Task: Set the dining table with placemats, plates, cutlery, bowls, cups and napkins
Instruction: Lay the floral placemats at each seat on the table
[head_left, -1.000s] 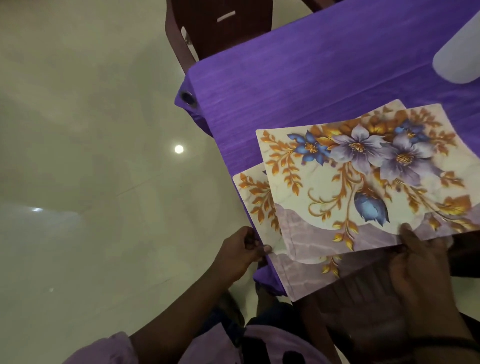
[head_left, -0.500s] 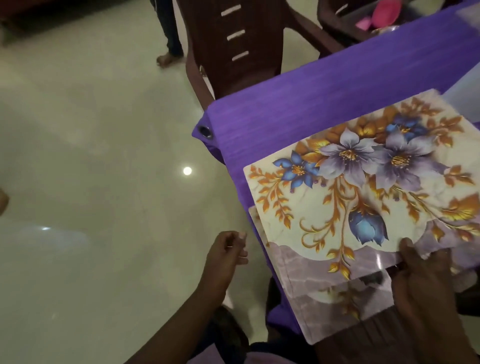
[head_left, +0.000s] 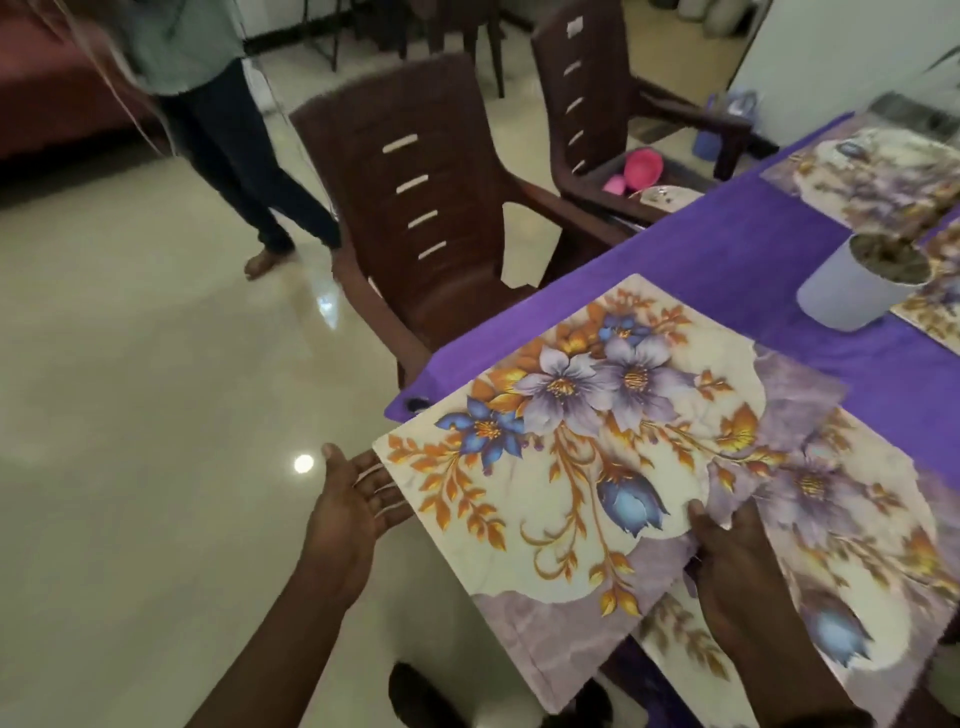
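Note:
I hold a floral placemat (head_left: 587, 467) over the near corner of the table, which wears a purple cloth (head_left: 727, 270). My right hand (head_left: 737, 577) pinches its near edge, thumb on top. A second placemat (head_left: 841, 525) lies under it, to the right. My left hand (head_left: 353, 499) is flat, palm up, with its straight fingers under the top mat's left corner. More placemats (head_left: 883, 176) lie on the far side of the table.
A white pot of soil (head_left: 857, 286) stands on the table at the right. Two brown plastic chairs (head_left: 431, 208) stand at the table's left side; the farther one holds pink bowls (head_left: 641, 166). A person (head_left: 228, 135) stands on the shiny floor at upper left.
My head has lifted, so the chairs and the far table came into view. My left hand let go of the lower mat and opened under the top mat's corner. The top mat swung leftward.

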